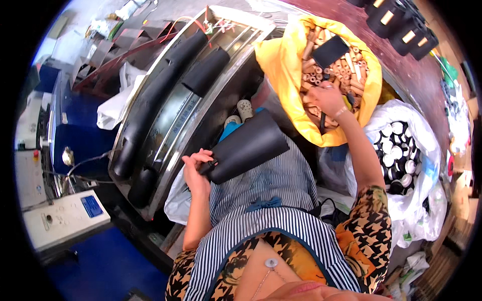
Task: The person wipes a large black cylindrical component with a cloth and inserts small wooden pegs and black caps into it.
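a black sleeve (pixel 248 146) is gripped at its near end by the left hand (pixel 197 168) over the lap; the right hand (pixel 327 98) is closed on cardboard tubes (pixel 346 67) in the yellow bag (pixel 281 60) far right. one tube is best taken cleanly.

A black cone-shaped sleeve (pixel 248 146) is gripped at its narrow end by the left hand (pixel 197 169). The right hand (pixel 327 97) is sunk among brown cardboard tubes (pixel 346 70) inside a yellow bag (pixel 283 65), fingers closed on one.
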`<state>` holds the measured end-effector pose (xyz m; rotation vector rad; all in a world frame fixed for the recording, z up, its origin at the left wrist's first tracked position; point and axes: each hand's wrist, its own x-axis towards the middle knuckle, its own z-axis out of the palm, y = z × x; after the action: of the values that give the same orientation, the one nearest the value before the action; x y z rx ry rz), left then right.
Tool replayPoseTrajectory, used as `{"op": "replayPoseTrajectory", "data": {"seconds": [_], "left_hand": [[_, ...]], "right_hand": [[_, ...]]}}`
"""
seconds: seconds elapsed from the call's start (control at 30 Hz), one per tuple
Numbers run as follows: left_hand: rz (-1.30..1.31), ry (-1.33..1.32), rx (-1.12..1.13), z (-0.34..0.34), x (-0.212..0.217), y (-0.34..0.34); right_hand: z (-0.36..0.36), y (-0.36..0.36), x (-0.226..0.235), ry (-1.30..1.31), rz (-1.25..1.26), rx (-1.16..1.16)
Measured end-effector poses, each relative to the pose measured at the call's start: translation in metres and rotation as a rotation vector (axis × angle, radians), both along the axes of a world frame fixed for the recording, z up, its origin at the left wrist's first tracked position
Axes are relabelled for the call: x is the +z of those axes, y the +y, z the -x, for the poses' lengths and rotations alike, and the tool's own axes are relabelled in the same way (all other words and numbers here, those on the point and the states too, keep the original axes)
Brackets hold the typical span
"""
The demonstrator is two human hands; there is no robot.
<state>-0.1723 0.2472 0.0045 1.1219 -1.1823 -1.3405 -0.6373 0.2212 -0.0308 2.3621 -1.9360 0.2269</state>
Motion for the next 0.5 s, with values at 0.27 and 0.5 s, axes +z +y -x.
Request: {"op": "replayPoseTrajectory", "data": {"seconds": [0.27, 0.5], "left_hand": [[-0.032, 0.076, 0.026, 0.019, 0.003, -0.012], [0.003, 0.066, 0.056, 0.030, 0.010, 0.004]], "right_hand": [[-0.161, 0.060, 0.098, -0.179, 0.180, 0.321], [-0.214, 0.055, 0.102, -0.367, 0.110, 0.533]]}}
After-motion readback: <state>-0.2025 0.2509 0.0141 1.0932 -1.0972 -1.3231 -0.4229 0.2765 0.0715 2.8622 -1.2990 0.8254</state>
